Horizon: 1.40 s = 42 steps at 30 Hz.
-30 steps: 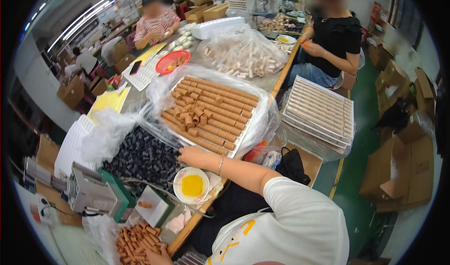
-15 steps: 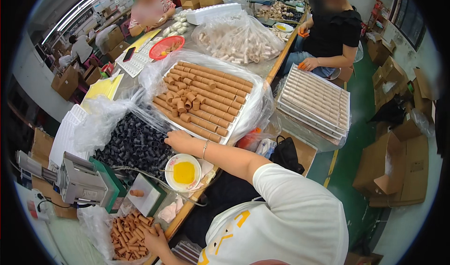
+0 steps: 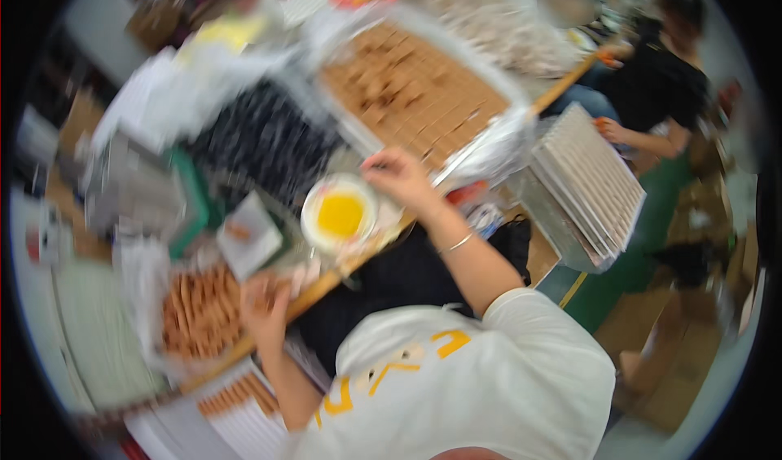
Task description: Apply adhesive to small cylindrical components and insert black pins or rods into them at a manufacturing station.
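The picture is smeared by motion. My left hand (image 3: 265,309) is closed round what looks like a brown tube, beside a plastic bag of loose brown tubes (image 3: 199,313). My right hand (image 3: 397,177) is above the table's front edge, fingers pinched; a small dark bit shows at the fingertips, too blurred to name. Just left of it is a white bowl (image 3: 306,222) of yellow liquid. A heap of small black fittings (image 3: 265,142) lies behind the bowl. Behind my right hand, brown tube pieces (image 3: 440,94) fill a plastic-lined white tray (image 3: 511,94), in rows with several loose on top.
At left stands a grey machine (image 3: 134,191) with a green plate (image 3: 189,195); a brown piece (image 3: 238,230) is on a pale block (image 3: 259,248) beside it. Stacked white trays (image 3: 595,187) stand right, near a co-worker in black (image 3: 652,85). More brown tubes (image 3: 236,396) lie lower left.
The view has swung and blurred. My right hand has come out of the black fittings to the right of the bowl. My left hand has lifted from the bag of brown tubes.
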Motion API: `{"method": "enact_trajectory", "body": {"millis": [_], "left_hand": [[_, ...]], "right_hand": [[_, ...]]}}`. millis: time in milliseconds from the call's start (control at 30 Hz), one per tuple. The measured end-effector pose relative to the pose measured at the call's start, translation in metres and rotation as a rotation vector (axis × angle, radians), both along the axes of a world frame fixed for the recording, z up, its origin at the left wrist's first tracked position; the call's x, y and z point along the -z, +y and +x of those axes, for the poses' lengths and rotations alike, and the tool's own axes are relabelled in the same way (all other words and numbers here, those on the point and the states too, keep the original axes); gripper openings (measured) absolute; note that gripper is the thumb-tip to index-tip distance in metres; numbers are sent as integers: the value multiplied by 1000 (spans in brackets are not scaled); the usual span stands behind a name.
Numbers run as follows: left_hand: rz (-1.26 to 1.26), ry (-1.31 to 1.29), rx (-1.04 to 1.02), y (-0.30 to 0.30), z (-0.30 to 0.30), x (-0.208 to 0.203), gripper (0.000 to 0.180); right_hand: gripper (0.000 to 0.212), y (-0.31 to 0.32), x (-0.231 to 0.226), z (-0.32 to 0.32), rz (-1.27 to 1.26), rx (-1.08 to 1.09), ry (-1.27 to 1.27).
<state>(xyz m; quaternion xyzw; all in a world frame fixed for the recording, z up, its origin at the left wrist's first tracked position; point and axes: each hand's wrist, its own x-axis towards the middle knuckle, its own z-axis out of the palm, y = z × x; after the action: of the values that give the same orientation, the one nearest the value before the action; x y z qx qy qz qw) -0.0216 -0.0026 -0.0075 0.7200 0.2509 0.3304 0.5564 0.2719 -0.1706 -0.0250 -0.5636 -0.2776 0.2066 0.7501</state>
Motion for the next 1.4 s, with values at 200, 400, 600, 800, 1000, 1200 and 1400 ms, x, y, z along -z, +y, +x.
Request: {"method": "enact_trajectory", "body": {"millis": [200,400,600,800,1000,1200,1400], "left_hand": [[-438,-227,161,-24,59,-16,34],[-884,-345,156,-22,69,-13,27],[-963,-375,146,-19,82,-9,23],[-1101,-390,54,-25,98,-5,19],[-1252,-486,94,-38,112,4,20],[-1257,-487,115,-43,118,-3,22],[-1182,-504,67,-35,108,-2,23]], "right_hand": [[11,-12,-26,-24,-183,24,-201],[11,8,-31,-42,-388,-56,-1020],[11,24,-21,-42,-524,-67,-1257],[15,20,-53,-58,-116,99,-713],[16,28,-46,-62,-146,152,-864],[23,15,-60,-28,-86,71,-734],[34,29,-34,77,-905,590,-872]]}}
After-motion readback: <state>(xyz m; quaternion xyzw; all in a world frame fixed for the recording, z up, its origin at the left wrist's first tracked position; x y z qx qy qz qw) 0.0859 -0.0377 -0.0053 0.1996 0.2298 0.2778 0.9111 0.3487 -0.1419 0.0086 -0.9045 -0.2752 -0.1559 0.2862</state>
